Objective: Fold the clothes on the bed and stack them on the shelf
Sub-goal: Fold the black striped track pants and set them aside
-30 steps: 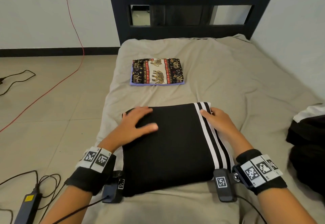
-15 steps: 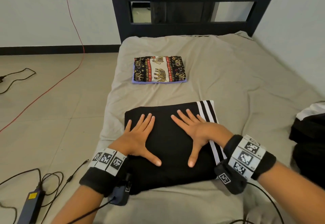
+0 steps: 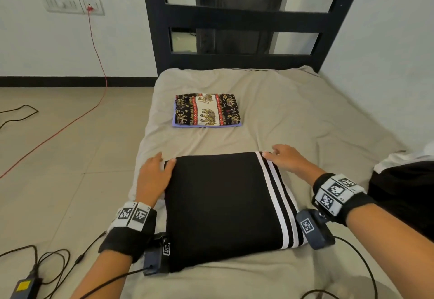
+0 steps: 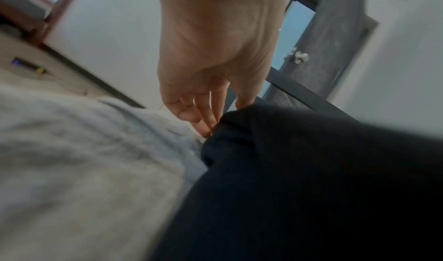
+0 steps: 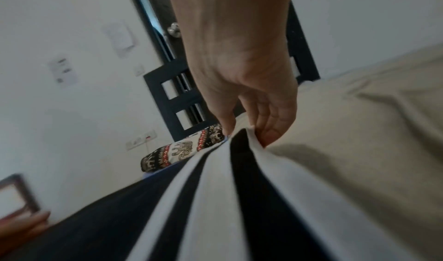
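On the bed, the folded black striped garment lies at lower centre. A dark heap at the right edge looks unfolded, and the folded elephant-print cloth sits at upper centre. I judge stacking not begun; no shelf shows. The left hand and right hand each pinch a far corner of the garment, which only the wrist views make plain.

The black garment with white side stripes lies folded into a flat square on the bed, right in front of me. Farther up lies a neatly folded elephant-print cloth. Unfolded black-and-white clothes are heaped at my right.
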Motion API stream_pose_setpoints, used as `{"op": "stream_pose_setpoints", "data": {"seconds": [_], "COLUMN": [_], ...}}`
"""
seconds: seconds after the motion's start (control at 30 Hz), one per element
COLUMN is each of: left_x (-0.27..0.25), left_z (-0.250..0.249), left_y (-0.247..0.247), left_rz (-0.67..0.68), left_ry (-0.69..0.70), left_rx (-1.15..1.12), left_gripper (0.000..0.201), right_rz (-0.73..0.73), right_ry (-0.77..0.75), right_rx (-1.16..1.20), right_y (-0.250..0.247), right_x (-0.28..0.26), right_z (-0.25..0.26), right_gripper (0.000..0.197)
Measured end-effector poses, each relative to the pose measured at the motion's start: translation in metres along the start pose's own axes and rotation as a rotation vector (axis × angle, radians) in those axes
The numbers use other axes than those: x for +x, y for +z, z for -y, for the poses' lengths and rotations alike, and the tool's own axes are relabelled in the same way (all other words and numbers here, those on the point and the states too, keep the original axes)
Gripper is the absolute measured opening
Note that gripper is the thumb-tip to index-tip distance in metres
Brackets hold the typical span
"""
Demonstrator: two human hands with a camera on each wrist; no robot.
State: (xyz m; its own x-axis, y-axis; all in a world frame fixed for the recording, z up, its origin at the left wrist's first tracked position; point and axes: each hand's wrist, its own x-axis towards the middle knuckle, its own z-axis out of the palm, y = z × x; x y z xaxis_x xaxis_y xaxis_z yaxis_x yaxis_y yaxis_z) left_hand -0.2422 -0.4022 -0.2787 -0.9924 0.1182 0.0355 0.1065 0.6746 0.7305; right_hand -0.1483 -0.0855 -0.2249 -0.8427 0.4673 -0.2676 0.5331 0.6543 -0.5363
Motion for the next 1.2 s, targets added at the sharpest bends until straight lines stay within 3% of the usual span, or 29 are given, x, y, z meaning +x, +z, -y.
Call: {"op": "stream_pose_setpoints", "data": {"seconds": [0.13,0.33,0.4,0.47,0.53,0.6,0.7,0.77,0.9,1.07,1.2], "left_x": [0.013,0.030,0.033,0.034,0.031,0.021,-0.012,-0.036,-0.082,-0.111,-0.113], "left_z": [0.013,0.022,0.027,0.033,0.032,0.023,0.003,-0.005,-0.010,-0.006,0.008], "left_y": [0.009,0.025,0.022,0.020,0.019,0.010,-0.015,-0.025,-0.033,-0.051,-0.061], "left_rz": [0.102,-0.063,-0.118,-0.140,-0.121,-0.022,0.242,0.399,0.648,0.941,0.923], "left_ry": [-0.206,-0.285,-0.291,-0.291,-0.285,-0.305,-0.334,-0.338,-0.335,-0.327,-0.216], "left_rx": [-0.303,-0.374,-0.366,-0.298,-0.242,-0.314,-0.382,-0.277,-0.032,0.133,0.164], "left_gripper": [0.042,0.021,0.019,0.021,0.024,0.025,0.045,0.056,0.054,0.039,0.032], "right_rz": [-0.075,-0.106,-0.139,-0.152,-0.089,0.006,0.194,0.361,0.653,0.681,0.623], "right_ry": [0.123,0.169,0.234,0.340,0.355,0.267,0.160,0.140,0.123,0.162,0.200], "right_rx": [0.261,0.458,0.504,0.568,0.583,0.570,0.553,0.354,-0.058,-0.188,-0.297], "right_y": [0.011,0.018,0.015,0.015,0.016,0.011,-0.013,-0.030,-0.043,-0.034,-0.023], "right_x": [0.025,0.046,0.053,0.059,0.060,0.049,0.012,-0.017,-0.068,-0.094,-0.094], "right_z": [-0.007,-0.021,-0.034,-0.050,-0.058,-0.055,-0.047,-0.047,-0.054,-0.051,-0.049], "right_gripper": [0.035,0.012,0.013,0.029,0.031,0.025,0.036,0.043,0.041,0.021,0.015]}}
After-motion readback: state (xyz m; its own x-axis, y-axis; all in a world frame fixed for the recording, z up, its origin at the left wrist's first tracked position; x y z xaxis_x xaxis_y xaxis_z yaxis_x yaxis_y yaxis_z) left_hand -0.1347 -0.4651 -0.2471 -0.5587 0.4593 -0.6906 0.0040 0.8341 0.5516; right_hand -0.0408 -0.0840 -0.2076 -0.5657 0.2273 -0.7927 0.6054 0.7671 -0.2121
